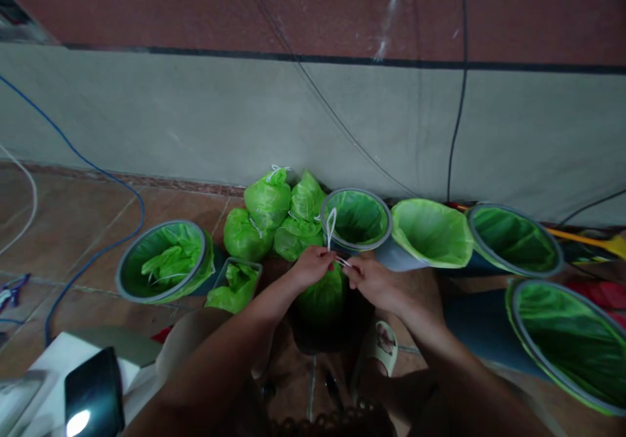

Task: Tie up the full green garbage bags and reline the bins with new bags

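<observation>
1. Head view, setting: tiled floor against a grey wall with a dark red upper band. Light is dim.
2. Head view, location: a green bag sits upright in a dark bin between the person's legs, gathered toward its top. A white cord comes off the gathered part, one loop standing up above the hands.
3. Head view, left hand: fingers closed in a pinch on the cord, just above the bag. Right hand: same, pinching cord just beside it. Hands nearly meet; can't tell if there's a knot between them.
4. Head view, around: four tied green bags piled by the wall, left of the lined bins; a small tub with loose green plastic nearer in.
5. Handling, my read: thin soft film, no stiffness, probably a bit slick. Contents hidden, so weight is a guess; the rounded body suggests some bulk.
6. Grip, my read: pinch the cord ends for tension, even pull both sides. For lifting, take the gathered neck; side film could stretch or tear. Cord is thin, so fingertips only.
</observation>
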The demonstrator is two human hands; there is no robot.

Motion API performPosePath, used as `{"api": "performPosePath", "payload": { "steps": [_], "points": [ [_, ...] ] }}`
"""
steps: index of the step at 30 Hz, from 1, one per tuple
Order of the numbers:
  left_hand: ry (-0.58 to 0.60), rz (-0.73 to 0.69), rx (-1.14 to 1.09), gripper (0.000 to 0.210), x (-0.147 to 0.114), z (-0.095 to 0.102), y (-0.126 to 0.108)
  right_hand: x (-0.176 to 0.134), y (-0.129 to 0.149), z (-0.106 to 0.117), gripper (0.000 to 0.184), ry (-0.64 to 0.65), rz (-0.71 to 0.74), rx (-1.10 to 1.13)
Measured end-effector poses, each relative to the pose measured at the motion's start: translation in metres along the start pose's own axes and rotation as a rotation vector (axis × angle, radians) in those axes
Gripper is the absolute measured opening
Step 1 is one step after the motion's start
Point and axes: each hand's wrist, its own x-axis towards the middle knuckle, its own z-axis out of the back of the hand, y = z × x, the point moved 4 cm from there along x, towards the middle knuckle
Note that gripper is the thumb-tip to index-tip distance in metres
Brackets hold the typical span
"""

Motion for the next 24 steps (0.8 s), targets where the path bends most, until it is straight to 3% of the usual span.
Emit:
{"api": "performPosePath", "payload": {
  "steps": [3, 6, 8, 11, 13, 18, 21, 24],
  "points": [
    [0.001, -0.017, 0.021, 0.024, 0.001, 0.005, 0.0, -0.008, 0.008, -0.003, 0.032, 0.15, 0.06, -0.038],
    [0.038, -0.152, 0.152, 0.018, -0.001, 0.007, -0.009, -0.011, 0.007, -0.004, 0.032, 0.275, 0.068, 0.023],
    [0.083, -0.303, 0.3, 0.019, -0.007, 0.007, -0.018, -0.007, 0.0, 0.002, 0.029, 0.192, 0.052, 0.052],
    [0.102, -0.516, 0.507, 0.029, -0.019, 0.005, -0.031, 0.001, -0.007, 0.016, 0.022, -0.08, 0.07, 0.095],
    [0.101, -0.614, 0.609, 0.035, -0.026, 0.003, -0.038, 0.006, -0.005, 0.02, 0.02, -0.17, 0.102, 0.186],
    [0.076, -0.73, 0.808, 0.028, -0.036, 0.002, -0.046, 0.011, 0.006, 0.005, 0.027, -0.009, 0.181, 0.578],
    [-0.023, -0.799, 0.873, 0.023, -0.037, 0.006, -0.049, 0.009, 0.003, -0.008, 0.027, 0.092, 0.064, 0.624],
    [-0.104, -0.849, 0.887, 0.022, -0.037, 0.009, -0.05, 0.007, 0.004, -0.01, 0.028, 0.11, 0.051, 0.643]
  ]
}}
